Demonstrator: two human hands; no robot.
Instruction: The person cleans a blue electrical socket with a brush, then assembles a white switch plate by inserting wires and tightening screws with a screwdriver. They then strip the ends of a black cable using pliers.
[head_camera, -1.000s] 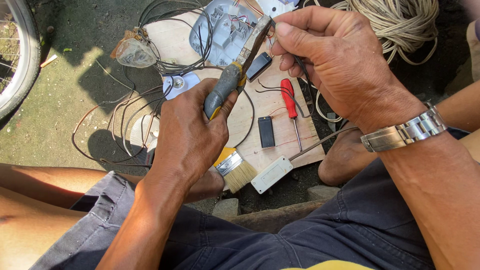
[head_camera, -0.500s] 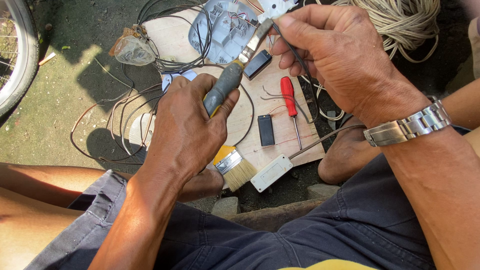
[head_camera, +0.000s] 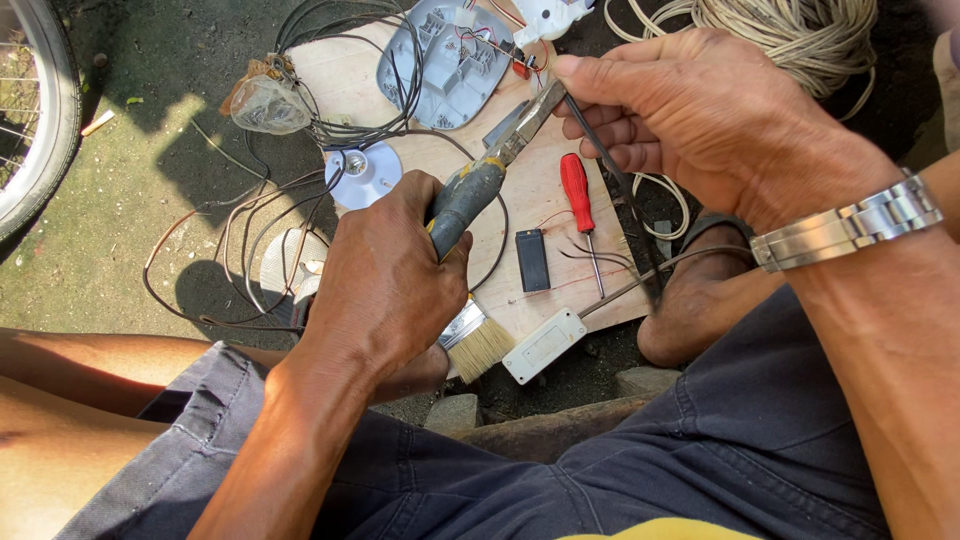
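Note:
My left hand (head_camera: 385, 275) grips the grey handles of a pair of pliers (head_camera: 480, 180), whose metal jaws point up and right. Those jaws meet a thin black wire (head_camera: 615, 180) pinched between the fingers of my right hand (head_camera: 700, 120). The wire runs down from that hand past a foot in a sandal. A metal watch (head_camera: 850, 225) sits on my right wrist. Both hands hover over a plywood board (head_camera: 545, 215) on the ground.
On the board lie a red-handled screwdriver (head_camera: 577, 195), a small black block (head_camera: 532, 260), a white box (head_camera: 545, 345), a paintbrush (head_camera: 478, 340), a grey plastic housing (head_camera: 445, 60) and a round white lamp base (head_camera: 362, 175). Loose wires (head_camera: 230, 230), a rope coil (head_camera: 790, 30), a bicycle wheel (head_camera: 35, 110).
The pliers' jaws and my right hand have come together on the black wire, shifting slightly down and right. My left hand has turned a little on the handles.

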